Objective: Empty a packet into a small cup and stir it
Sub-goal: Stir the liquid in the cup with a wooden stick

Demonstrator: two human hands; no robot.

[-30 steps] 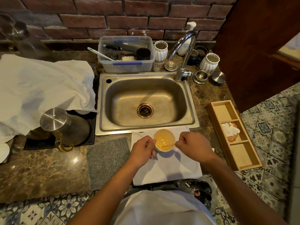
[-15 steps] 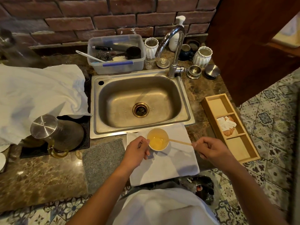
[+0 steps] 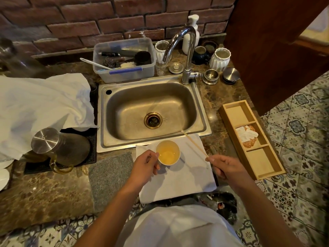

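The stirring stick [image 3: 195, 146] is out of the small cup [image 3: 167, 152] now; half a second back its tip was still dipped in the liquid, and a second back the right hand [image 3: 226, 166] sat right beside the rim. That hand has drawn off to the right and pinches the stick's near end between thumb and fingertips, the far end angled up over the front rim of the sink [image 3: 153, 111]. The cup has stayed put on the white cloth [image 3: 178, 177] at the front edge of the bench, just before the sink. It holds pale yellow liquid. The left hand [image 3: 145, 166] grips the cup's left side, fingers curled against its wall. Near the bench's right edge a wooden tray [image 3: 251, 139] has white packets in its middle compartment. Behind the sink, a clear plastic tub [image 3: 124, 59] holds utensils and scrubbers.
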